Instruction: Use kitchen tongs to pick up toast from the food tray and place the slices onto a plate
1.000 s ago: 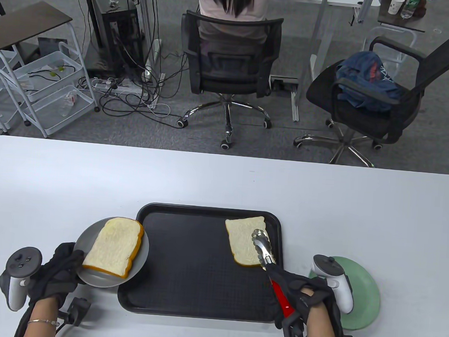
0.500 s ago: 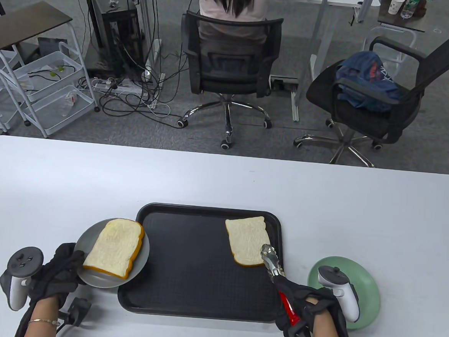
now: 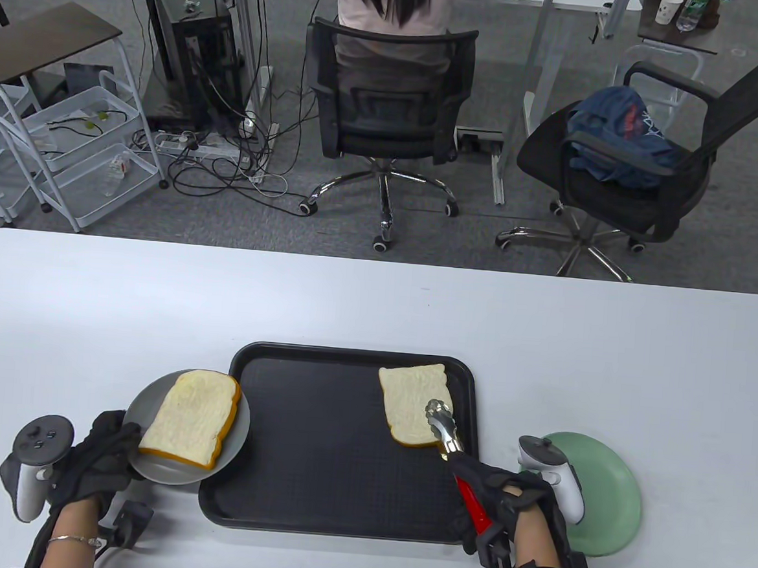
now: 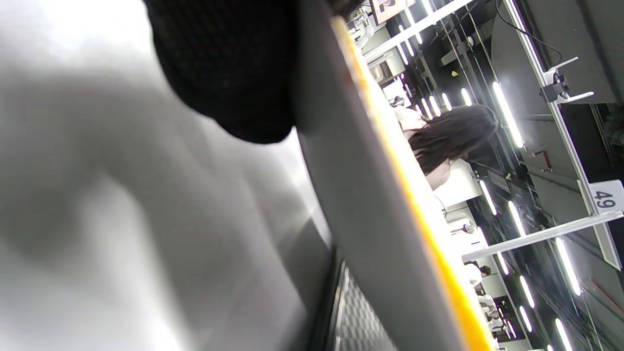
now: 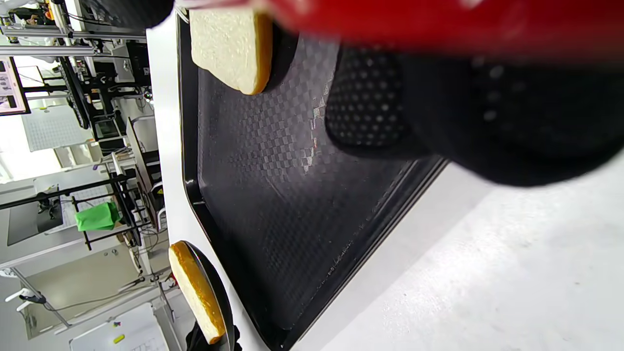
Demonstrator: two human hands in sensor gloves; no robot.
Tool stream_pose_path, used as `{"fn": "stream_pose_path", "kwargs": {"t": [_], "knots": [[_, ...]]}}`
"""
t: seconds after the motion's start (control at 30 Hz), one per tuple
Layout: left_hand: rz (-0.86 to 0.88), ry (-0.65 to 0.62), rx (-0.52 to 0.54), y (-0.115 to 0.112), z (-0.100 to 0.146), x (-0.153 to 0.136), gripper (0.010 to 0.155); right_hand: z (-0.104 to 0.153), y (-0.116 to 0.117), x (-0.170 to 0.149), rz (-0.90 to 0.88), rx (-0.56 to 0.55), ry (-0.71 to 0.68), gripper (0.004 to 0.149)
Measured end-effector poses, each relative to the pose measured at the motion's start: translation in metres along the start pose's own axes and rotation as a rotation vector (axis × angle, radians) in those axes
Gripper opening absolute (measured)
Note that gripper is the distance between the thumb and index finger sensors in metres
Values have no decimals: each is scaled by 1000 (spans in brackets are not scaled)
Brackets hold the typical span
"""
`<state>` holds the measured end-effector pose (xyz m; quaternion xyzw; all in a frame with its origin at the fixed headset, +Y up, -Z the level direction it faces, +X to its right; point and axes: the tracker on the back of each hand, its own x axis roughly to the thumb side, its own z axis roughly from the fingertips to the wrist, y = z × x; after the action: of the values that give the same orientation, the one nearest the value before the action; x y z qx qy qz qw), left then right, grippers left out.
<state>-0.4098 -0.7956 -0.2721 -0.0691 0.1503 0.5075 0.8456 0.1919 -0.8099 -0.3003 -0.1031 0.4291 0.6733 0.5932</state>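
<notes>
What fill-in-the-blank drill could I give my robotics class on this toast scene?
1. The slice of toast under the tongs lies in the black ____.
2. The left hand holds a grey ____ carrying another slice.
3. The right hand grips the tongs by their ____ handle.
4. The plate beside the right hand is ____.

Missing: tray; plate; red; green

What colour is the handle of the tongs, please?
Red, on the tongs in the right hand; clearest in the table view.

White table (image 3: 157,294), black tray (image 3: 336,521), green plate (image 3: 610,508)
</notes>
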Motion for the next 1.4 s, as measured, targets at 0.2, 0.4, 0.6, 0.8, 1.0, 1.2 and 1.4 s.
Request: {"fn": "stream_pose_path", "kwargs": {"t": [0.2,0.4,0.6,0.8,1.0,1.2,1.4], "knots": [[-1,-5,-2,0,0,1,53,-9,0,3,14,-18,10,87],[7,-4,-9,-1,-1,1,53,-18,1,1,47,-44,7,79],[12,-9,-22,-2,-1,2,53,-17,4,2,66,-57,-43,74],[25,-23,-42,-6,-1,4,53,-3,17,19,68,-38,-135,72],[37,-30,-49,-6,-2,5,53,10,48,51,104,44,-230,72],[47,-40,-62,-8,-2,5,53,10,101,93,197,167,-303,72],[51,-48,-70,-10,-2,5,53,-10,159,116,290,326,-330,72]]}}
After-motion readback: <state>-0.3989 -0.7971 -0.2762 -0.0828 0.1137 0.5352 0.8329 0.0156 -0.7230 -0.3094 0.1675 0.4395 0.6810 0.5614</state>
